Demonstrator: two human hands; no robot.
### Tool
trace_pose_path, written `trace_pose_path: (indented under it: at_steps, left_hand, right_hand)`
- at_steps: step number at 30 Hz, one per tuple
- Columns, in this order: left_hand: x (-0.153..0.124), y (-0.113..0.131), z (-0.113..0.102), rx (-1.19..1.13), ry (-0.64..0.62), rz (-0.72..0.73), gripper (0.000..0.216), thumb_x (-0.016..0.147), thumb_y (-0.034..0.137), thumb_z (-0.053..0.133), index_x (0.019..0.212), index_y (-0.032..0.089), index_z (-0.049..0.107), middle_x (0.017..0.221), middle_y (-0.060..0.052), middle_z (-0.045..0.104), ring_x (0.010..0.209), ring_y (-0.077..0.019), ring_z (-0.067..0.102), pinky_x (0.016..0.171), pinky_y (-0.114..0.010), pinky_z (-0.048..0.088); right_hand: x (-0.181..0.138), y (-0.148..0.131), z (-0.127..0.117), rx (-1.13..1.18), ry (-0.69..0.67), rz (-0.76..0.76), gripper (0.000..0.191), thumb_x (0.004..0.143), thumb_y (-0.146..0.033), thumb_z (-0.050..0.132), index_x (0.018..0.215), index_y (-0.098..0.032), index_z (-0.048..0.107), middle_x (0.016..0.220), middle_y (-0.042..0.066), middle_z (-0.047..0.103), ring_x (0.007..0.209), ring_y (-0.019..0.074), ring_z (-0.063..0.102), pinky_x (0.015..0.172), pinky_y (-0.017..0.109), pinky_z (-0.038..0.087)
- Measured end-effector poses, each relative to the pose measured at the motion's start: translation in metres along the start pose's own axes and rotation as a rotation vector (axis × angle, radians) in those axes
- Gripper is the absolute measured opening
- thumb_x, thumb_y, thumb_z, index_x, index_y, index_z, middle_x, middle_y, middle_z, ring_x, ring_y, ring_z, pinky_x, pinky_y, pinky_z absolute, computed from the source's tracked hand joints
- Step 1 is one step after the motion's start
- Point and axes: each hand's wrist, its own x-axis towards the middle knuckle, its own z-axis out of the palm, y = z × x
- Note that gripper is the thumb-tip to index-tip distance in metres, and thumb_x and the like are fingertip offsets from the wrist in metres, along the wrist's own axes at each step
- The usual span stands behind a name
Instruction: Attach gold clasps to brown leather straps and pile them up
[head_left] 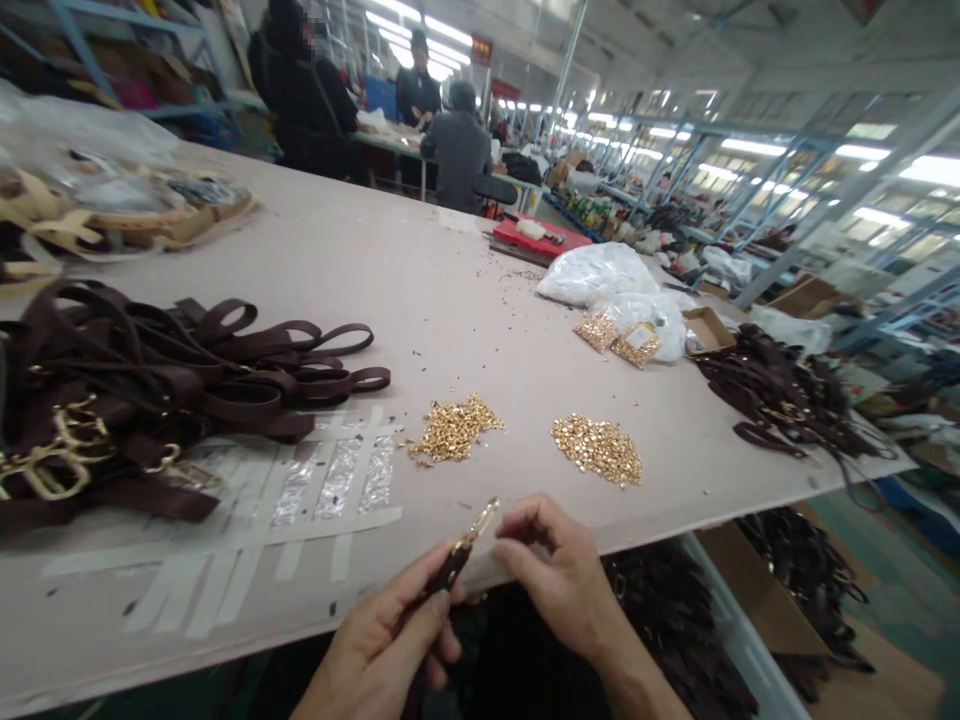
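My left hand (397, 630) is closed around a dark brown leather strap (448, 575). A gold snap hook (484, 520) sticks up from the strap's end, beyond my fingers. Just right of the hook is my right hand (551, 565), its thumb and forefinger drawn together in a pinch; whatever lies between them is too small to make out. Two piles of small gold metal pieces lie on the table past my hands: a left pile (455, 428) and a right pile (598, 448).
Brown straps (187, 370) with gold buckles are heaped at left on the table (360, 260). Taped plastic sheeting (330, 480) covers part of it. Plastic bags (600, 275), a cardboard box (707, 330) and more straps (780, 385) stand right. Several people work behind.
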Motion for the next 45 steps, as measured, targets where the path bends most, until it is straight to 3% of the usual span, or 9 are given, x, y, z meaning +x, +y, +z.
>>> trace_pose_path:
  at_steps: [3, 7, 14, 18, 25, 29, 32, 36, 45]
  left_hand:
    - [0.006, 0.000, -0.011, -0.002, 0.073, -0.013, 0.057, 0.076, 0.056, 0.072, 0.124, 0.025, 0.070, 0.074, -0.002, 0.072, 0.063, -0.0142, 0.059, 0.057, -0.020, 0.048]
    - [0.010, 0.002, -0.020, -0.112, 0.126, -0.035, 0.056, 0.070, 0.059, 0.076, 0.114, 0.025, 0.075, 0.093, -0.006, 0.078, 0.069, -0.0169, 0.062, 0.061, -0.024, 0.051]
    - [0.012, 0.011, -0.015, -0.245, 0.118, -0.112, 0.047, 0.057, 0.035, 0.090, 0.101, 0.023, 0.079, 0.086, -0.006, 0.077, 0.069, -0.0213, 0.067, 0.062, -0.030, 0.055]
    - [0.014, 0.019, -0.010, -0.274, 0.070, -0.119, 0.035, 0.060, 0.029, 0.088, 0.090, 0.016, 0.076, 0.069, -0.002, 0.071, 0.058, -0.0135, 0.061, 0.059, -0.024, 0.051]
    - [0.018, 0.024, -0.009, -0.256, 0.013, -0.036, 0.015, 0.070, 0.018, 0.075, 0.085, 0.014, 0.071, 0.065, 0.003, 0.065, 0.058, -0.0079, 0.055, 0.059, -0.019, 0.043]
    - [0.021, 0.021, -0.009, -0.239, 0.049, 0.013, 0.017, 0.071, 0.013, 0.071, 0.088, 0.014, 0.071, 0.070, 0.002, 0.068, 0.061, -0.0086, 0.057, 0.060, -0.019, 0.044]
    - [0.022, 0.019, -0.007, -0.221, 0.044, 0.069, 0.014, 0.073, 0.014, 0.070, 0.087, 0.014, 0.070, 0.074, 0.000, 0.071, 0.067, -0.0109, 0.061, 0.064, -0.021, 0.047]
    - [0.017, 0.018, -0.007, -0.198, 0.011, 0.142, 0.013, 0.078, 0.019, 0.070, 0.090, 0.015, 0.070, 0.084, -0.004, 0.075, 0.077, -0.0155, 0.066, 0.074, -0.026, 0.052]
    - [0.007, 0.007, -0.005, -0.064, 0.072, 0.252, 0.011, 0.082, 0.020, 0.066, 0.089, 0.019, 0.074, 0.085, -0.002, 0.076, 0.080, -0.0183, 0.069, 0.075, -0.028, 0.054]
  right_hand:
    - [0.035, 0.029, -0.039, -0.437, 0.181, -0.149, 0.011, 0.091, -0.025, 0.056, 0.099, -0.019, 0.061, 0.092, 0.005, 0.070, 0.083, 0.0171, 0.065, 0.078, 0.030, 0.052]
    - [0.081, 0.058, -0.070, -0.668, 0.178, -0.200, 0.016, 0.091, -0.019, 0.052, 0.103, -0.017, 0.062, 0.099, 0.009, 0.069, 0.094, 0.0231, 0.062, 0.085, 0.037, 0.048]
    - [0.109, 0.060, -0.070, -0.988, 0.050, -0.252, 0.020, 0.091, -0.013, 0.049, 0.101, -0.018, 0.066, 0.082, 0.009, 0.070, 0.080, 0.0235, 0.061, 0.076, 0.034, 0.043]
    - [0.115, 0.058, -0.069, -1.050, -0.007, -0.262, 0.019, 0.087, -0.010, 0.052, 0.095, -0.018, 0.068, 0.074, 0.009, 0.069, 0.077, 0.0248, 0.061, 0.077, 0.035, 0.041]
    - [0.111, 0.058, -0.062, -0.867, 0.040, -0.246, 0.018, 0.090, -0.018, 0.050, 0.101, -0.016, 0.064, 0.086, 0.010, 0.073, 0.081, 0.0243, 0.068, 0.075, 0.036, 0.050]
    - [0.070, 0.031, -0.023, -0.228, -0.015, -0.145, 0.015, 0.090, -0.033, 0.062, 0.098, -0.021, 0.061, 0.086, 0.003, 0.074, 0.074, 0.0173, 0.071, 0.068, 0.028, 0.057]
    - [0.036, 0.005, 0.012, 0.094, -0.054, -0.105, 0.009, 0.086, -0.029, 0.069, 0.091, -0.023, 0.063, 0.080, -0.002, 0.071, 0.070, 0.0133, 0.068, 0.064, 0.022, 0.055]
    - [0.013, -0.011, 0.038, 0.071, -0.041, -0.216, 0.011, 0.088, -0.017, 0.064, 0.094, -0.026, 0.064, 0.085, -0.005, 0.071, 0.078, 0.0103, 0.067, 0.072, 0.019, 0.053]
    - [-0.002, -0.018, 0.042, -0.129, 0.031, -0.441, 0.015, 0.090, -0.010, 0.060, 0.091, -0.025, 0.062, 0.088, -0.002, 0.072, 0.084, 0.0120, 0.069, 0.078, 0.021, 0.052]
